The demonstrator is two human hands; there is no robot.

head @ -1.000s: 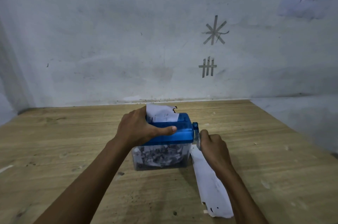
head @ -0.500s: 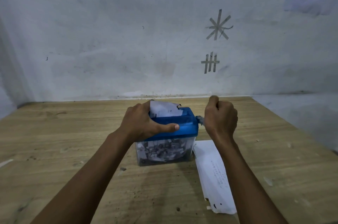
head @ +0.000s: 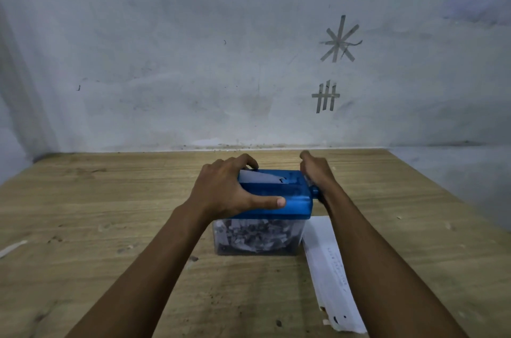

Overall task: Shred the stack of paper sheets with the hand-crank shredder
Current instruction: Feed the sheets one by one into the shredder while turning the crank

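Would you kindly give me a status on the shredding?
Left hand grips shredder. Right hand grips crank. Sheet low in slot; more paper alongside. Nothing in the way.

Shredder (head: 273, 194) sits mid-table, wall (head: 193, 61) behind it, with a strip of tabletop between them. Left hand (head: 221, 188) clamps over the lid and its forearm blocks the near-left approach. Right hand (head: 318, 172) grips the crank (head: 314, 195) on the right side, forearm passing over the paper sheets (head: 329, 268) lying just beside the bin. Table (head: 83, 213) left of the shredder is bare wood, wide room to pass. Far right is also open up to the table edge. Small scrap (head: 12, 248) at the left edge.
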